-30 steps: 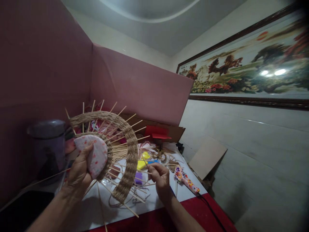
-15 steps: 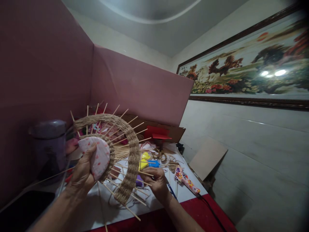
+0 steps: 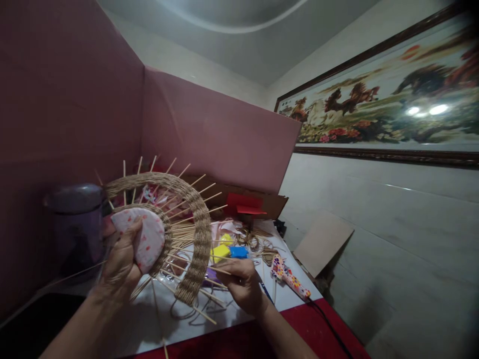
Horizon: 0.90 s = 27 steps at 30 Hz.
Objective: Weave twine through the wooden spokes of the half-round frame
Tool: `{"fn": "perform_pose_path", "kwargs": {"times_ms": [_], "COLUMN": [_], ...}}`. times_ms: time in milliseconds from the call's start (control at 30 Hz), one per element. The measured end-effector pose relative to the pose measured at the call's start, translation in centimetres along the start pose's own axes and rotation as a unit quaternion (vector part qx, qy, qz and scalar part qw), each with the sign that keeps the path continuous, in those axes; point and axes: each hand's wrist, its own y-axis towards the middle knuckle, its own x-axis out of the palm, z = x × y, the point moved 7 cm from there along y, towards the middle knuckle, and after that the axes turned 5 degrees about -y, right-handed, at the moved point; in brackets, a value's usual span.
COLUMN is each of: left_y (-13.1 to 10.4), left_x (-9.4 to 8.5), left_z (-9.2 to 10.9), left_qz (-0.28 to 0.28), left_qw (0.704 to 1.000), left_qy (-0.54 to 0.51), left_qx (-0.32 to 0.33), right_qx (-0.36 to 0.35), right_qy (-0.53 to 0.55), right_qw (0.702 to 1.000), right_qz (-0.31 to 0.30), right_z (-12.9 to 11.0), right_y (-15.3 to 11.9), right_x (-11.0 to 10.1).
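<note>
A fan-shaped woven piece [image 3: 202, 234] of twisted cord and thin wooden sticks is held up over the table. At its centre is a white padded half-disc [image 3: 151, 242] with red spots. My left hand [image 3: 121, 259] grips this half-disc, thumb on the front face. At the right rim, my right hand [image 3: 243, 284] is closed with its fingertips on the end of a stick. The fingers behind the half-disc are hidden.
On the white tabletop [image 3: 145, 324] are yellow packets [image 3: 220, 253], a blue packet [image 3: 238, 252], coiled cord and a flower-patterned glue gun [image 3: 290, 279] with a black cable. A lidded purple container [image 3: 77, 224] stands left, a cardboard box [image 3: 275, 205] behind.
The woven piece and my left hand have shifted a little to the left. My right hand stays near the rim, with its fingers slightly further left.
</note>
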Motion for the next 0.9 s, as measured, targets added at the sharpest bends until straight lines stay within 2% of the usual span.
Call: {"fn": "perform_pose_path", "kwargs": {"times_ms": [100,300,433,567,733,833,900], "left_y": [0.6,1.1,1.1,0.8,0.2,0.0,-0.1], "left_x": [0.2,-0.4,-0.4,-0.1,0.0,0.0,-0.1], "left_z": [0.7,0.7,0.5,0.2,-0.4,-0.5,-0.8], "left_qz": [-0.036,-0.028,-0.038,-0.051,-0.034,-0.031,-0.013], "left_qw": [0.999,0.999,0.999,0.998,0.998,0.998,0.999], "left_qy": [0.003,0.002,0.003,0.021,0.044,0.047,0.040], "left_qx": [0.033,0.027,0.019,0.030,0.037,0.040,0.019], "right_qx": [-0.014,-0.113,-0.157,-0.198,-0.230,-0.229,-0.225], "right_qy": [-0.060,-0.197,-0.245,-0.287,-0.353,-0.363,-0.367], "right_qw": [0.998,0.974,0.956,0.937,0.906,0.902,0.902], "right_qz": [0.000,0.019,0.041,0.021,-0.021,-0.030,-0.034], "right_z": [-0.1,-2.0,-3.4,-4.5,-4.9,-4.7,-4.5], "right_y": [-0.1,-0.5,-0.8,-1.1,-1.4,-1.4,-1.4], "right_x": [-0.5,-1.6,-2.0,-0.9,0.9,1.3,1.3]}}
